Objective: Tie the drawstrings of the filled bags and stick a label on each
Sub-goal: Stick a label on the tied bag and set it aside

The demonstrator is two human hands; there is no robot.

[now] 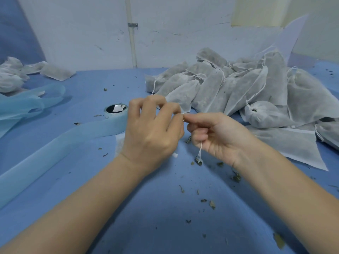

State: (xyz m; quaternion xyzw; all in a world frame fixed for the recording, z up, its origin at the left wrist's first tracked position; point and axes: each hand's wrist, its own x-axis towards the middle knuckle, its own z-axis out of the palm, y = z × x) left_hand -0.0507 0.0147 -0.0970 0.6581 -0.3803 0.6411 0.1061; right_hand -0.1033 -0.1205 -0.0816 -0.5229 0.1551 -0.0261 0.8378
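My left hand (154,131) and my right hand (218,136) meet above the middle of the blue table (165,217), fingertips touching. Both pinch the white drawstring (200,149) of a filled bag; its loose end hangs below my right palm with a bit of dried leaf stuck to it. The bag itself is mostly hidden behind my left hand; a white edge (120,145) shows by the wrist. A roll of labels (115,110) stands just left of my left hand, its light-blue backing strip (55,149) trailing toward the near left.
A big heap of filled white drawstring bags (247,92) covers the right side of the table. Several more bags (16,76) lie at the far left. Loose blue backing strip (23,107) curls at the left. Dried leaf crumbs (211,203) are scattered near me.
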